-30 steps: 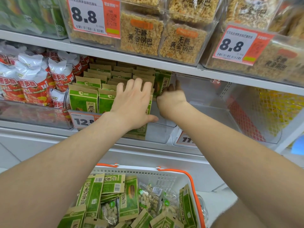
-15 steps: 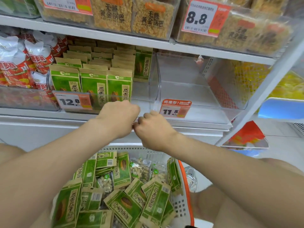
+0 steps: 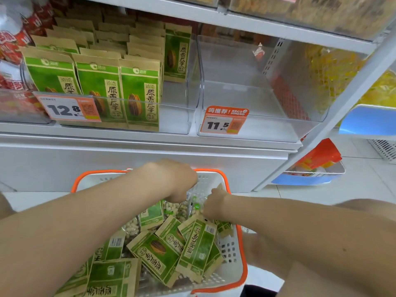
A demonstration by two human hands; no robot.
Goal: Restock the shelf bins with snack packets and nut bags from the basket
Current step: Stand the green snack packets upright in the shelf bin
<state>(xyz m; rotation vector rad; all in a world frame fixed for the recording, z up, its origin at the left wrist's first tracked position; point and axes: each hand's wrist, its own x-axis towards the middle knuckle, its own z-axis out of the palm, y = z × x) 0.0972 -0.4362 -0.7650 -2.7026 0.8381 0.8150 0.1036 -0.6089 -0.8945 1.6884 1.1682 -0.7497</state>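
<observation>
Green packets [image 3: 162, 251] and clear nut bags [image 3: 176, 210] lie heaped in the white, orange-rimmed basket [image 3: 228, 251] below the shelf [image 3: 150, 138]. Both hands reach into its far end, over the nut bags: left hand [image 3: 177, 181] with fingers curled downward, right hand [image 3: 214, 203] with fingers hidden among the bags. Whether either grips anything cannot be told. Above, the left bin [image 3: 177, 116] holds upright green packets, and the right bin [image 3: 246, 93] carries an 11.5 tag [image 3: 222, 121].

head | left hand [image 3: 177, 181] and right hand [image 3: 214, 205] reach into the orange-rimmed basket [image 3: 228, 250], over clear nut bags [image 3: 177, 209] | fingers hidden (perhaps gripping a bag) | green packets [image 3: 194, 246] heaped below | shelf bin [image 3: 176, 117] holds upright packets
</observation>
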